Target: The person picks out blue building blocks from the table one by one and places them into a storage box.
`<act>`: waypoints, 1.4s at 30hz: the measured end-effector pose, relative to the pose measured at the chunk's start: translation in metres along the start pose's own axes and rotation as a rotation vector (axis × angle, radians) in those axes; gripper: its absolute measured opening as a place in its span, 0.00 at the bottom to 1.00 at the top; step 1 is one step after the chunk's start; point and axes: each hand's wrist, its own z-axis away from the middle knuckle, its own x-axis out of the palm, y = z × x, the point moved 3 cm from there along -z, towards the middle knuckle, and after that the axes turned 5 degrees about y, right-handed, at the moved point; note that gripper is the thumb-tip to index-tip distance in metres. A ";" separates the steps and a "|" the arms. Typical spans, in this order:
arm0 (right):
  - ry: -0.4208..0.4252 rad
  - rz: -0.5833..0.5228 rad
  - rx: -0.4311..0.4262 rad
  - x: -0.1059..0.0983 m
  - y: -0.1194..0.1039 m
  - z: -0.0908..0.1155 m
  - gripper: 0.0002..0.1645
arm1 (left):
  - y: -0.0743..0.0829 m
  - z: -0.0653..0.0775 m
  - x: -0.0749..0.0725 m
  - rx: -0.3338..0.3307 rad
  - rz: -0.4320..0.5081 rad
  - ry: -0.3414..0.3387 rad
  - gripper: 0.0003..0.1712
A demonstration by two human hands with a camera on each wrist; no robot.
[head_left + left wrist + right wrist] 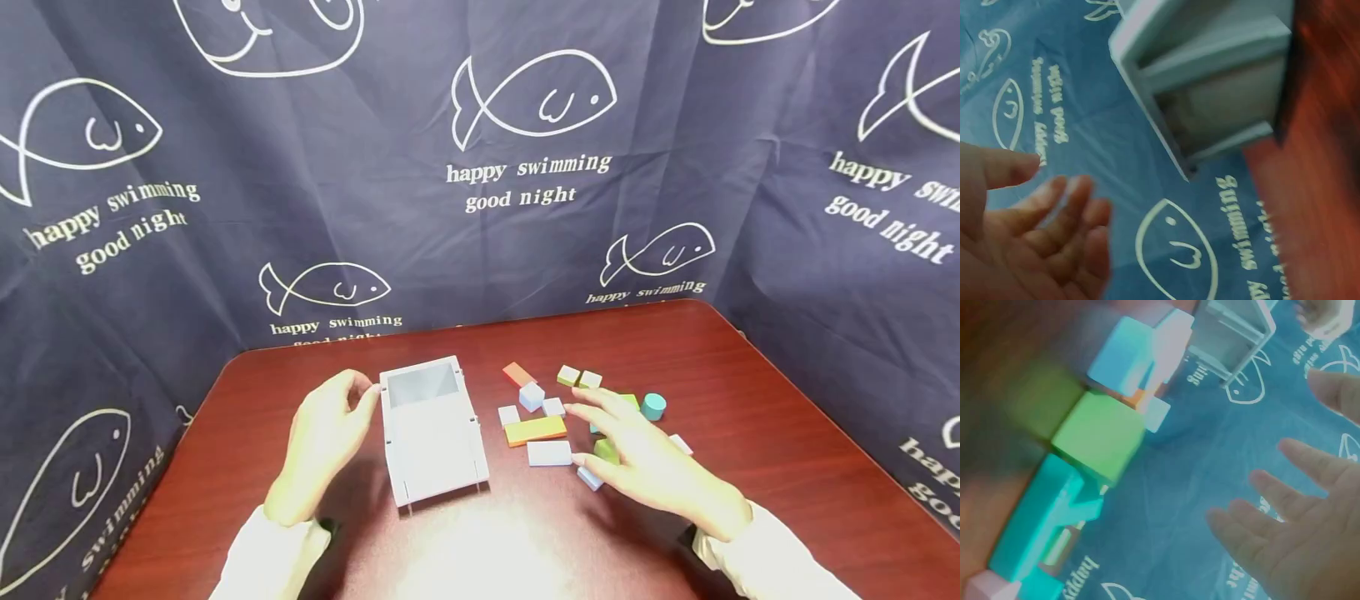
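White sleeves frame a person's two bare hands above a reddish-brown table. At the left, a white box sits with a rectangular opening at its far end, its inner walls grey-blue, its near part a smooth, plain panel with small notches along the edges. The left hand curves loosely just beside the box, its grasp released and nothing held. To the right, the right hand spreads relaxed fingers above scattered toy blocks, likewise empty. Among them, a flat yellow-orange block lies between the box and the right hand, with a pale rectangular block just nearer the camera. A faceted pale-blue block sits by a slim orange-red block; a teal cylinder stands upright beyond the right hand. Behind hangs dark blue cloth printed with white fish and lettering, "happy swimming good night."
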 end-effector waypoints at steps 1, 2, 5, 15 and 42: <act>0.013 -0.006 -0.010 -0.002 -0.001 -0.002 0.37 | -0.004 -0.001 0.002 -0.030 -0.025 -0.033 0.08; 0.020 -0.012 -0.016 -0.004 -0.002 -0.003 0.38 | -0.008 -0.003 0.004 -0.057 -0.047 -0.069 0.10; 0.041 -0.028 -0.045 -0.011 -0.005 -0.008 0.38 | -0.018 -0.004 0.011 -0.108 -0.103 -0.176 0.14; 0.033 -0.008 -0.006 -0.024 -0.005 -0.025 0.36 | -0.028 0.001 0.029 -0.163 -0.004 -0.391 0.18; 0.012 -0.036 0.023 0.000 0.009 -0.048 0.29 | -0.029 0.006 0.040 -0.185 0.190 -0.455 0.15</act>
